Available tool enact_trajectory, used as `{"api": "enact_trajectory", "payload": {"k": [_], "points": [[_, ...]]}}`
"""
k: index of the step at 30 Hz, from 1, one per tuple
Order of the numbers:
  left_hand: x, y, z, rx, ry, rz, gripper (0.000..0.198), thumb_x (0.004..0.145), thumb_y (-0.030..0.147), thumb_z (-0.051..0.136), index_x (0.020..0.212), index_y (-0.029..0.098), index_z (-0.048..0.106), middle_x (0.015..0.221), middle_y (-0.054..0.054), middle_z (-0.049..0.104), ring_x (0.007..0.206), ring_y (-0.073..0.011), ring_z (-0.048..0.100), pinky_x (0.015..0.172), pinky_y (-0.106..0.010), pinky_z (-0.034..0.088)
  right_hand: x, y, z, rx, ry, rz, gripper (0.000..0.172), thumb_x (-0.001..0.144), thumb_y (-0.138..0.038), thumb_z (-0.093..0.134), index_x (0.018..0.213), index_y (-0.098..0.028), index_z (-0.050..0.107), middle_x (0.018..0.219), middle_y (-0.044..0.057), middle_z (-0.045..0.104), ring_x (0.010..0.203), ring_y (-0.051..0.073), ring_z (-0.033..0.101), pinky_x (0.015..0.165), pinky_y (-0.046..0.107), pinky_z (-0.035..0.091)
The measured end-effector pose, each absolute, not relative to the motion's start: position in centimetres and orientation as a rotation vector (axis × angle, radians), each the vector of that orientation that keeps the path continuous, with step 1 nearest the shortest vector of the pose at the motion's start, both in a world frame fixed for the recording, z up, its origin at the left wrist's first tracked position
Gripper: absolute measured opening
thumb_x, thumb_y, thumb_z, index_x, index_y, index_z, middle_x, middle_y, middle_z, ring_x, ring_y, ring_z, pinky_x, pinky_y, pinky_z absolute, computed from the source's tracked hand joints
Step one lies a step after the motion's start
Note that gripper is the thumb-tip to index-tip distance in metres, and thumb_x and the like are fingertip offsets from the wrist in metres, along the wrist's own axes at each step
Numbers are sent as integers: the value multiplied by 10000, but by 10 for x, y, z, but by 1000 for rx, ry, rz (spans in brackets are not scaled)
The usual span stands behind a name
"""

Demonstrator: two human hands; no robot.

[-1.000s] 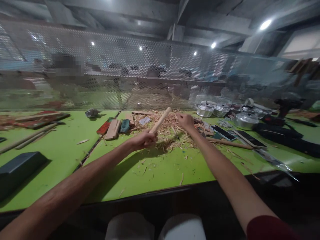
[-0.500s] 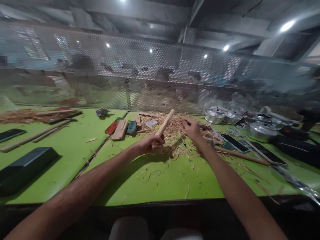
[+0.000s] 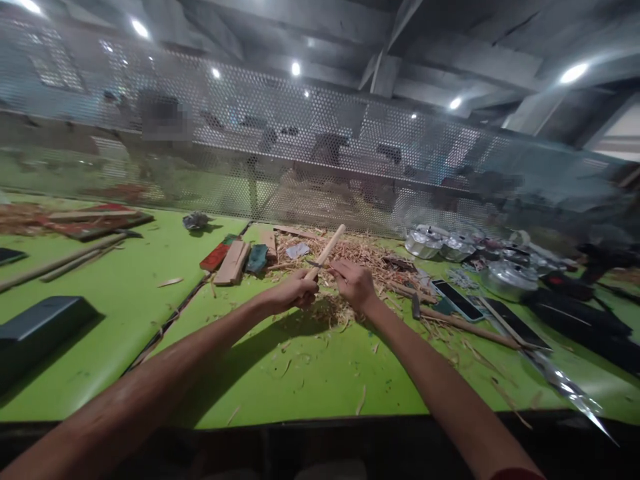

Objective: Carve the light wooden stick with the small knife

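My left hand (image 3: 295,291) is closed around the lower end of a pale wooden stick (image 3: 332,244), which slants up and away over the shavings. A small knife's dark blade (image 3: 316,265) lies across the stick, just above my left fingers. My right hand (image 3: 354,283) is closed beside it, its fingers wrapped on the knife, whose handle is hidden in the grip. Wood shavings (image 3: 370,257) are heaped behind and under both hands on the green tabletop (image 3: 300,393).
On the left are wood blocks (image 3: 233,263), a green cloth scrap (image 3: 257,259) and a dark box (image 3: 45,340). A hammer (image 3: 465,323), a phone (image 3: 457,300) and shiny metal pots (image 3: 510,277) lie on the right. A perforated screen (image 3: 310,173) stands behind, with people beyond.
My right hand has moved left, from over the shavings to the stick, and the knife blade now rests across it. My left hand keeps its hold on the stick. The view has shifted slightly.
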State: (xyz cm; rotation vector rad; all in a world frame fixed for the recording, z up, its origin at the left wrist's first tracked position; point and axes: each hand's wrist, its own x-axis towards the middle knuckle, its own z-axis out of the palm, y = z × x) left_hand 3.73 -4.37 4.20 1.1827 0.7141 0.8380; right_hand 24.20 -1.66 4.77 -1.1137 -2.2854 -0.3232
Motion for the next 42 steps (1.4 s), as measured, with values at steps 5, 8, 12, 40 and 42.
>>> {"api": "enact_trajectory", "payload": {"k": [5,8,12,40,42], "points": [[31,-48,35,1194,825,797,329,681,167,677,838,240,396,598,86,478,390,-58,366,361,-187,257,264,29,58,-1301,-2033,-191,303,971,-230,544,1030,-219,841,1034,83,812,865,206,704,726,252,474],[34,-56,34,1253,783,707,335,678,147,696,851,231,422,655,67,512,433,-64,415,374,-181,290,295,56,70,-1644,-1731,-107,327,975,-309,559,884,-154,832,855,146,781,725,217,641,633,288,391],[41,-61,36,1138,603,696,350,688,160,695,836,236,387,627,94,450,401,-47,349,370,-171,264,318,62,79,-1652,-1588,8,409,1002,-348,516,749,-133,755,752,153,725,643,210,567,616,317,356],[25,-146,67,574,301,743,158,779,66,613,840,180,523,500,131,307,344,-23,115,366,-142,160,225,-108,68,-932,-2504,-501,351,1080,-190,410,1251,-162,716,914,104,747,739,182,627,583,290,289],[26,-149,67,544,287,776,152,775,59,600,818,178,516,500,128,298,340,-19,119,362,-143,144,220,-107,70,-899,-2527,-563,351,1088,-210,413,1243,-143,722,888,104,741,733,177,608,581,305,237]]}}
